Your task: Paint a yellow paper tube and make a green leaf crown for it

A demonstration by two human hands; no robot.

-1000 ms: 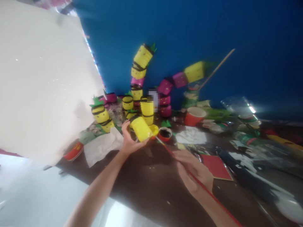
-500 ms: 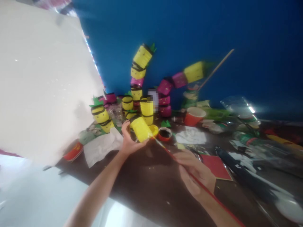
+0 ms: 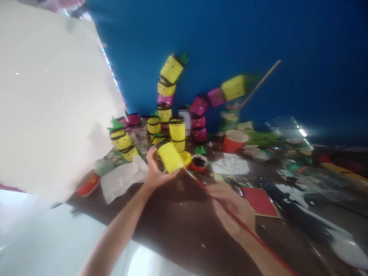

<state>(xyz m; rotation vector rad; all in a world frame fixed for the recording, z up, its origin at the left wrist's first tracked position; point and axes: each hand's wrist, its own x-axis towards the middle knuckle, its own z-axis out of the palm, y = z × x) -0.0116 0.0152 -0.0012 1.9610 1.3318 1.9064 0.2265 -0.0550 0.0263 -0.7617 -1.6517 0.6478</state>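
Held over the worktop (image 3: 172,230), nearer its back edge than its near one and in its left half: a yellow cup (image 3: 171,158). Gripped round its side by the curled left hand (image 3: 155,174), thumb along the underside. Grasped pen-fashion in the right hand (image 3: 234,207): a red-handled brush (image 3: 241,223), tip at the cup's free end, touching or barely short, too blurred to tell.

For even coverage, probably best to keep the cup steady, lay the tip almost flat, pull light strokes along the side and rotate by small turns, holding clear of any freshly brushed part.

Cup tipped over, long axis slanting: dark-rimmed end aimed up toward the worktop's back left, opposite end down toward the near right.

Just behind that lower end, a yellow dish (image 3: 186,157); beside it, a red pot (image 3: 199,167) with dark contents. Toward the left corner, white paper (image 3: 122,178); farther right, a red square (image 3: 263,203). Toward the back edge, black-banded yellow stacks (image 3: 178,134) before a blue wall (image 3: 230,38).
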